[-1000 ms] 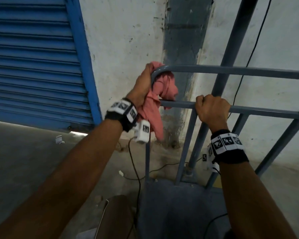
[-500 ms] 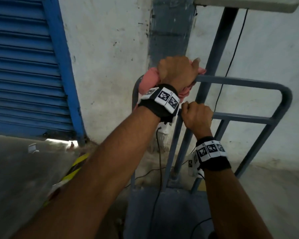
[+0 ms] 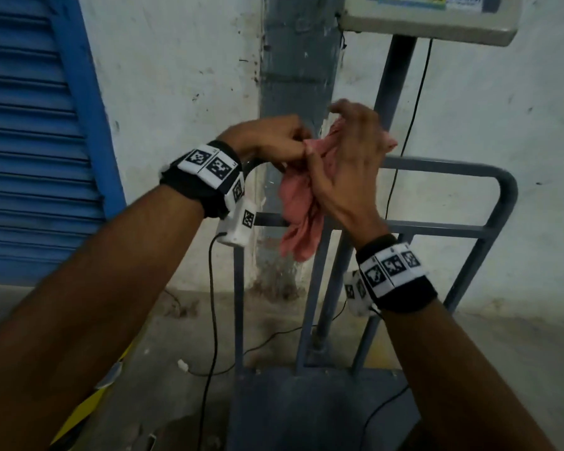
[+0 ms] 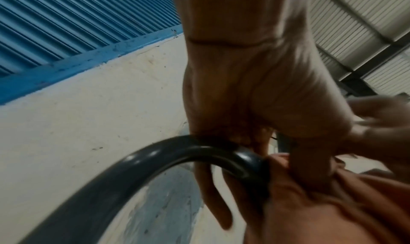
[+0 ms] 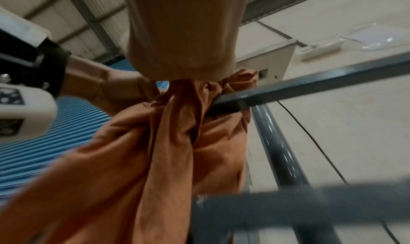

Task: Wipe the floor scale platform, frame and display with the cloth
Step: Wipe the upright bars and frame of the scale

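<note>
Nearest, at the bottom of the head view, lies the grey platform (image 3: 323, 415) of the floor scale, with a black cable (image 3: 209, 320) trailing down past its left edge. From its back edge the frame (image 3: 498, 187) rises as grey tube: uprights, a middle crossbar and a top rail that bends round at both corners.

Both hands meet at the frame's top left corner. The left hand (image 3: 271, 138) pinches a fold of the pink cloth (image 3: 298, 219) between thumb and curled fingers (image 4: 308, 162), just right of the tube's bend; its other fingers hang beside the tube. The right hand (image 3: 345, 164) lies over the cloth from the right, fingers loosely spread and raised. Whether it has hold of the cloth cannot be told; its own wrist view shows only the heel of the palm above bunched fabric. The cloth hangs slack, long axis vertical, down across the middle crossbar.

Farther and higher, the display (image 3: 437, 17) sits on its pole (image 3: 394, 76), up and to the right of both hands, against the white wall (image 3: 176, 76); a blue shutter (image 3: 30, 125) is at left.

This looks like a regrip or a hand-over of the cloth. The display lies up and right, nearer the right hand, so that hand seems better placed to carry the cloth there, with the top rail running rightward beneath it.
</note>
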